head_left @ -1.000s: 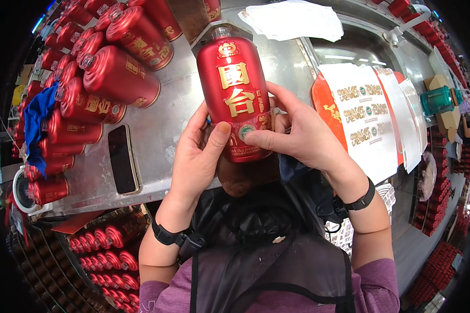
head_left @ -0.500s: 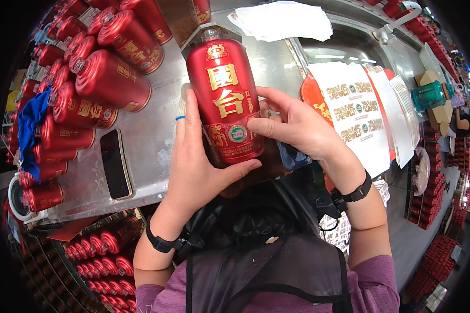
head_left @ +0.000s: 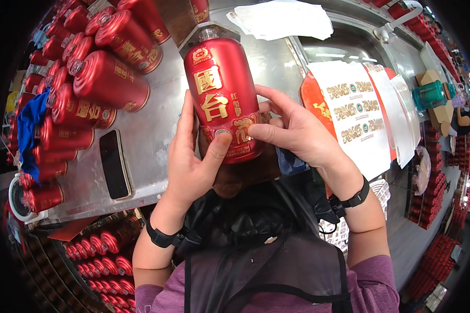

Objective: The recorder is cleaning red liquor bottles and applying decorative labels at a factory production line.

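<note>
Purple short-slv. top [head_left: 373,274], fine mottled fabric. Over it, a sheer dk. panel [head_left: 266,268] w/ solid blk. edging [head_left: 187,276], plus a sm. pale fleck [head_left: 270,240] nr. its upper part. Glossy, wrinkled blk. mat'l [head_left: 250,221] just above. Blk. L wrist strap [head_left: 161,236] & matching R wrist strap [head_left: 357,196], ea. w/ a chunky dk. module [head_left: 186,241] on the inner side.
</note>
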Tool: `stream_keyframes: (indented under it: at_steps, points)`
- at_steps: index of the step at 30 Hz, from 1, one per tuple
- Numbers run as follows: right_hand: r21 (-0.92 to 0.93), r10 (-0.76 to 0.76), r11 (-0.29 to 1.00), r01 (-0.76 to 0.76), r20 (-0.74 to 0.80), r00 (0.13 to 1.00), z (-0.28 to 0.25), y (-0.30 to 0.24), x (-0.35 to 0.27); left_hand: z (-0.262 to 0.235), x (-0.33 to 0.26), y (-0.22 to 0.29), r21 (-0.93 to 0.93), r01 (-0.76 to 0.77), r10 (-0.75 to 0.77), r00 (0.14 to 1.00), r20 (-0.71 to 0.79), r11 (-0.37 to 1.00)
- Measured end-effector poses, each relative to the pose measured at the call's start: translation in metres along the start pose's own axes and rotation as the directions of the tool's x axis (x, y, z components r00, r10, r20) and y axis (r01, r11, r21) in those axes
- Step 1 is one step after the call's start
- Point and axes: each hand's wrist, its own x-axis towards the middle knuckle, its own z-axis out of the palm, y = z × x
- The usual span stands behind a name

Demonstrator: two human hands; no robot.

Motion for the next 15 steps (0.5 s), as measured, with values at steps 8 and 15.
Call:
stream_keyframes:
  at_steps: [8, 15]
  points:
    - [-0.02, -0.024, 1.0, 0.023, -0.028, 0.999, -0.0002, -0.0006, -0.0031, 0.007, 0.0032, 0.0037, -0.189, 0.064, -0.068, 0.998, -0.015, 0.98]
    - [-0.087, -0.037, 0.996, 0.031, -0.076, 0.996, 0.0005, 0.0041, 0.001, -0.0016, 0.0061, -0.0034, -0.186, 0.079, -0.066, 0.995, 0.075, 0.979]
